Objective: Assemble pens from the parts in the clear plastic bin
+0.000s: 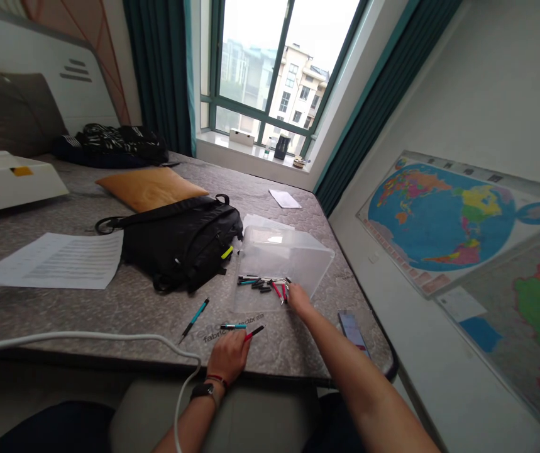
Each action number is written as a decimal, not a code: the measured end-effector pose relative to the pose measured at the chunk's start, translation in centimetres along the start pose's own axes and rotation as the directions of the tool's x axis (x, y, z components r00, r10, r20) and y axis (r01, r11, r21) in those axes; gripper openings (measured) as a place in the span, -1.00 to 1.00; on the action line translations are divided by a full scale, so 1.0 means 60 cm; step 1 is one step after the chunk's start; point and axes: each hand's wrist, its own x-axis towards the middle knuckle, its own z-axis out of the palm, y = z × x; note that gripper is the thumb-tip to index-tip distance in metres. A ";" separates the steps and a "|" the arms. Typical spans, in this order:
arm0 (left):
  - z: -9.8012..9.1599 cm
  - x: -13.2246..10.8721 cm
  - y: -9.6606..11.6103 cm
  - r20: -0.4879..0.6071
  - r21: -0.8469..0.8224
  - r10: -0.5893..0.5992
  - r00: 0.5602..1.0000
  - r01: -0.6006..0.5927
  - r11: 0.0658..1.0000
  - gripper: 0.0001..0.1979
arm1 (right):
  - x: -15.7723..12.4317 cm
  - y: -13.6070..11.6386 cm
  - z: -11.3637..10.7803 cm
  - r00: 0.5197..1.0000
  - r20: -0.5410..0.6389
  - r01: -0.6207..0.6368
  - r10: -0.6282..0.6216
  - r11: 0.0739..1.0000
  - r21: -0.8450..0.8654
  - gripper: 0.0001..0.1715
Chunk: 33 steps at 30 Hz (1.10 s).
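On the grey mattress (142, 314), the left hand (229, 353) holds a red pen (253, 333) at the near edge, with a blue pen (234, 326) just beyond and a blue-and-black pen (195, 319) lying to the left. The right hand (299, 299) reaches to the right end of the loose pens (259, 284) in the clear box (307, 255); its grip is unclear. A black backpack (180, 242) lies left, a phone (353, 332) right.

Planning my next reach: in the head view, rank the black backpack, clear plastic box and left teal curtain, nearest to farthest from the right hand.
From the right hand:
1. Clear plastic box, right where the fingers reach.
2. Black backpack, left of the box.
3. Left teal curtain, back beside the window.
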 end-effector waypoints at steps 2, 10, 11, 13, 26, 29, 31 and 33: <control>-0.001 0.000 0.000 0.002 0.004 -0.001 1.000 0.001 1.000 -0.75 | -0.012 0.001 0.001 0.998 -0.055 -0.001 0.005 0.998 0.062 -0.71; -0.005 0.003 0.004 0.010 0.002 0.009 1.000 -0.009 1.000 -0.72 | -0.145 -0.029 0.081 0.971 0.145 -0.195 0.189 0.284 0.939 -0.72; -0.006 0.004 0.005 0.014 -0.001 0.007 1.000 -0.007 1.000 -0.71 | -0.162 -0.035 0.094 0.967 0.165 -0.202 0.193 0.193 0.960 -0.70; -0.006 0.005 0.006 0.021 -0.002 0.004 1.000 -0.004 1.000 -0.70 | -0.188 -0.045 0.116 0.957 0.189 -0.206 0.221 0.056 0.977 -0.69; -0.012 0.007 0.010 0.049 0.004 -0.007 0.999 0.007 1.000 -0.73 | -0.224 -0.045 0.096 0.980 0.167 -0.174 0.109 0.058 0.983 -0.63; -0.011 0.006 0.010 0.053 -0.020 -0.015 0.998 0.016 1.000 -0.72 | -0.216 -0.044 0.072 0.997 0.074 -0.077 0.018 0.266 0.961 -0.65; -0.010 0.005 0.009 0.043 -0.045 -0.025 0.999 0.027 0.999 -0.72 | -0.209 -0.041 0.058 1.000 0.023 -0.017 -0.013 0.359 0.933 -0.68; -0.008 0.004 0.007 0.031 -0.061 -0.029 0.999 0.031 0.998 -0.72 | -0.203 -0.039 0.048 0.999 -0.012 0.029 -0.041 0.434 0.900 -0.70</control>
